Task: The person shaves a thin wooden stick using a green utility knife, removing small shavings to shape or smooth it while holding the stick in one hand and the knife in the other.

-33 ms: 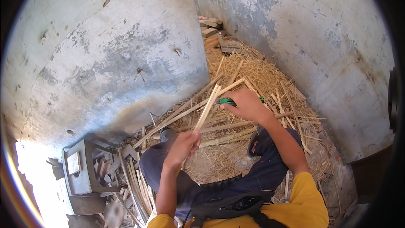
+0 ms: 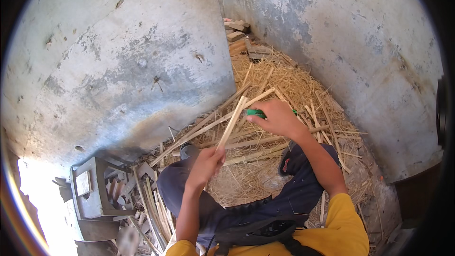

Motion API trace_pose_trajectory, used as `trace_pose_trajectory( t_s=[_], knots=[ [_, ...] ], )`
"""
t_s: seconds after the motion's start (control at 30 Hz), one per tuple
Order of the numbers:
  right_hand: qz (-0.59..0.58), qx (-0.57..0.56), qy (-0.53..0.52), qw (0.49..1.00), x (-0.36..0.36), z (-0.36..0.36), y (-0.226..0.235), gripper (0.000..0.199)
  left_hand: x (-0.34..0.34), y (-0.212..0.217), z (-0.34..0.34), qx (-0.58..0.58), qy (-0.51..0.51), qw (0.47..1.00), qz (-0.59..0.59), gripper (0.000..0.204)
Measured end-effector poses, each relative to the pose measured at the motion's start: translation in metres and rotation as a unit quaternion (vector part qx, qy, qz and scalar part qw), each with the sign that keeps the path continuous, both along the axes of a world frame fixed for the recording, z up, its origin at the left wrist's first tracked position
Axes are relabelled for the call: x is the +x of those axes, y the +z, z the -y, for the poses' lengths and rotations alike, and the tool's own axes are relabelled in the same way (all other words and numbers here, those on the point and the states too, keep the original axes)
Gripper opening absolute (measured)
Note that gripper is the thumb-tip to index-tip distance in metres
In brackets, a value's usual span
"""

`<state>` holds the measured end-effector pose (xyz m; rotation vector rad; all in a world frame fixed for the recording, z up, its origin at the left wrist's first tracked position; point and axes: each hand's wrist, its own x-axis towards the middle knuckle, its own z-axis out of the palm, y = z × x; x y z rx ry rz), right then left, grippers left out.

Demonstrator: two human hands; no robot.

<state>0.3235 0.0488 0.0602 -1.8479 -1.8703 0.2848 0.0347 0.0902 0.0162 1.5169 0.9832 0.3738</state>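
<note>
My left hand (image 2: 204, 167) is closed round the lower part of a pale split-wood or bamboo strip (image 2: 231, 125), which slants up and to the right over my lap. My right hand (image 2: 276, 117) grips a green-handled cutter knife (image 2: 256, 113) just right of the strip's upper end. A bit of green handle also shows behind that hand. The knife's front end points left at the strip; whether its blade touches the wood I cannot tell.
Wood shavings (image 2: 289, 83) and loose strips (image 2: 256, 143) cover the floor between my legs and beyond. Worn walls (image 2: 142, 66) stand close ahead and to the right. Wood blocks (image 2: 235, 31) lie in the far corner. A grey box-like object (image 2: 92, 199) and more strips (image 2: 159, 206) are at left.
The strip's upper end looks very slightly turned, and less of the knife's blade shows beside it. Both hands stay in nearly the same place.
</note>
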Motion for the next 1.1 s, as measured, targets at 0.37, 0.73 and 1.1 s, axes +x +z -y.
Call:
trace_pose_trajectory(
  t_s=[0.37, 0.73, 1.1],
  knots=[
    [-0.126, 0.177, 0.004, 0.976, 0.005, 0.002, 0.002, 0.038, -0.002, 0.022, 0.000, -0.094, -0.005, 0.993, 0.073, 0.050],
    [-0.087, 0.292, 0.073, 0.950, -0.045, 0.009, -0.018, 0.032, -0.008, 0.034, 0.015, -0.076, -0.003, 0.991, 0.110, 0.049],
    [-0.053, 0.341, 0.065, 0.936, -0.046, 0.014, -0.009, 0.031, 0.005, 0.030, 0.028, 0.214, -0.025, 0.974, 0.066, 0.030]
  ],
)
